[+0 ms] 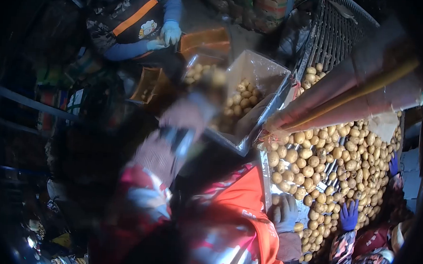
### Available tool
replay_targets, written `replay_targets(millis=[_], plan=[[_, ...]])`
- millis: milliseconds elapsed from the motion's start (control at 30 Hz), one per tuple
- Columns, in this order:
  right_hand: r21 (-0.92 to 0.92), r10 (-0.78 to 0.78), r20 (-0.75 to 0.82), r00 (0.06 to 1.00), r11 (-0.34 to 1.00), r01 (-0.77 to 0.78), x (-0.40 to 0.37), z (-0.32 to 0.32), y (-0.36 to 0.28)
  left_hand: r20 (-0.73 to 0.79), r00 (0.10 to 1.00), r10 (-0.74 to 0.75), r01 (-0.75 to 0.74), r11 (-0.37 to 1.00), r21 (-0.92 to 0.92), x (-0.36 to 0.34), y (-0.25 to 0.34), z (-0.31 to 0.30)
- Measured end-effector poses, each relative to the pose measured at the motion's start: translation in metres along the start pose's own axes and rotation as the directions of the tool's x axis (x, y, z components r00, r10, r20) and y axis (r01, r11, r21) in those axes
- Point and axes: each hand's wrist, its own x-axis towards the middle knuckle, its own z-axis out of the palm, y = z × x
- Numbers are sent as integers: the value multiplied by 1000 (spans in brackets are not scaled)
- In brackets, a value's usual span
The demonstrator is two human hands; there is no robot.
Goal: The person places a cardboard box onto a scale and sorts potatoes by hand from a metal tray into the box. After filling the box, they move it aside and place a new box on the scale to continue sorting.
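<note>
The lined box point(261, 68) holds a heap of potatoes point(244, 96) and serves as the landmark. At its left side is the left hand point(193, 111), gloved and smeared by motion blur, with one blurred potato point(216, 79) at its fingertips; whether the fingers grip that potato cannot be told. To the right of the lined box, the table point(303, 212) carries many loose potatoes point(363, 164). The right hand point(286, 213), in a grey glove, rests at the table's near edge, below and right of the lined box, its fingers slightly apart; whether they close on anything underneath is hidden.

Just left of the lined box stands a smaller box point(209, 59) with more potatoes. Beyond it, up and left of the lined box, a co-worker's light blue gloves point(171, 32) come together. Farther right of the lined box, another person's purple glove point(348, 215) lies spread over the potatoes.
</note>
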Motion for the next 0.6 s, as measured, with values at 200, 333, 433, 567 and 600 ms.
replay_targets(millis=[200, 333, 433, 567, 600], plan=[[-137, -36, -232, 972, 991, 4, 11, 0, -3, 40, 994, -105, 99, 987, 127, 34, 5, -17], [-138, 40, -140, 989, 989, -59, -11, 8, 7, 247, 964, -99, -17, 903, 429, -21, -17, 27], [-139, 60, -118, 991, 987, -76, -20, 16, 13, 290, 880, -375, 328, 924, 197, -98, -27, 2], [-131, 52, -130, 990, 989, -69, -23, 22, 18, 412, 738, -535, 144, 721, 678, -86, -93, -81], [-130, 47, -136, 990, 989, -65, -25, 23, 19, 351, 741, -572, 129, 636, 761, -72, -117, -102]])
